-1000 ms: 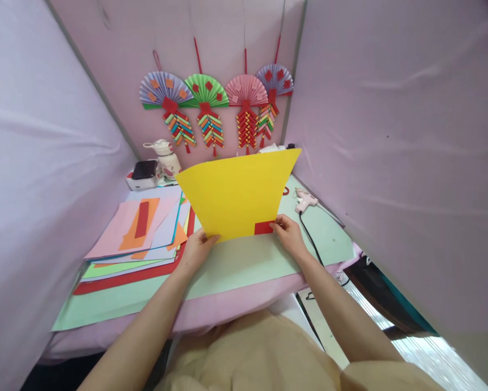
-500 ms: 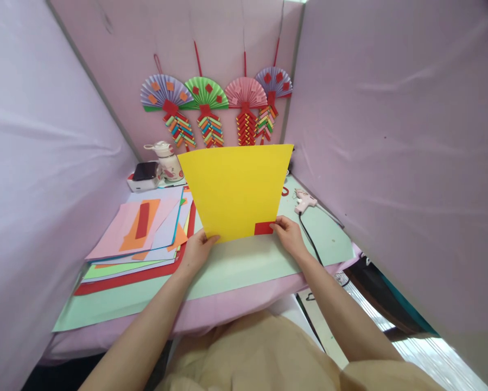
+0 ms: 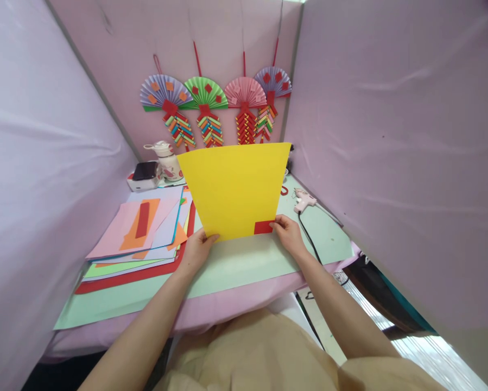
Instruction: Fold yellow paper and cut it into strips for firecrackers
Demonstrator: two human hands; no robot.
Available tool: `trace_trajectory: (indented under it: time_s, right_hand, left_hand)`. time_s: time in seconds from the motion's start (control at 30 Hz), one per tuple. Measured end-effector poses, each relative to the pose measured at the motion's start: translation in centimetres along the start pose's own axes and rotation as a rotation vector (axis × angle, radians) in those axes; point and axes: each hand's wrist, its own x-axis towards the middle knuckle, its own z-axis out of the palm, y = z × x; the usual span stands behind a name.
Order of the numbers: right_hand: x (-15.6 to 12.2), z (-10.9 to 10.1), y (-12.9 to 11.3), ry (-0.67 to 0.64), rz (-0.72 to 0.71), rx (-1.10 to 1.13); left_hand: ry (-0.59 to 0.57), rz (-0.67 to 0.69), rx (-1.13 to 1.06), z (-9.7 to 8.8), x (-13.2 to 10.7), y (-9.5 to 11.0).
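A large sheet of yellow paper (image 3: 235, 190) stands tilted up over the table in front of me, facing my head. My left hand (image 3: 200, 248) pinches its lower left corner, thumb on the near face. At the lower right corner my right hand (image 3: 287, 232) grips the sheet together with a small red paper rectangle (image 3: 263, 227), which lies flat against the yellow. Whether the red piece is stuck on or only held there I cannot tell. The fingers behind the sheet are hidden.
Left of the sheet lies a stack of coloured paper (image 3: 117, 228). A white bottle (image 3: 169, 163) and a dark-topped white box (image 3: 144, 176) stand behind it. On the right rests a glue gun (image 3: 304, 201) with its black cord. Paper fan ornaments (image 3: 206, 95) hang on the back wall.
Almost nothing differs. The sheet's top edge has shifted very slightly left and up; both hands keep their hold.
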Motion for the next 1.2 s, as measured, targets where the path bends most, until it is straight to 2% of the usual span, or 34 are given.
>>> trace_trajectory:
  time_s: [0.7,1.2]
  right_hand:
    - [-0.06,-0.02,0.10,0.013,-0.056,-0.077]
    - [-0.16,0.00,0.09,-0.046,-0.023,-0.026]
  left_hand:
    - [0.038,0.019,0.072,0.00,-0.27,0.23]
    - [0.029,0.016,0.103,-0.07,-0.41,0.49]
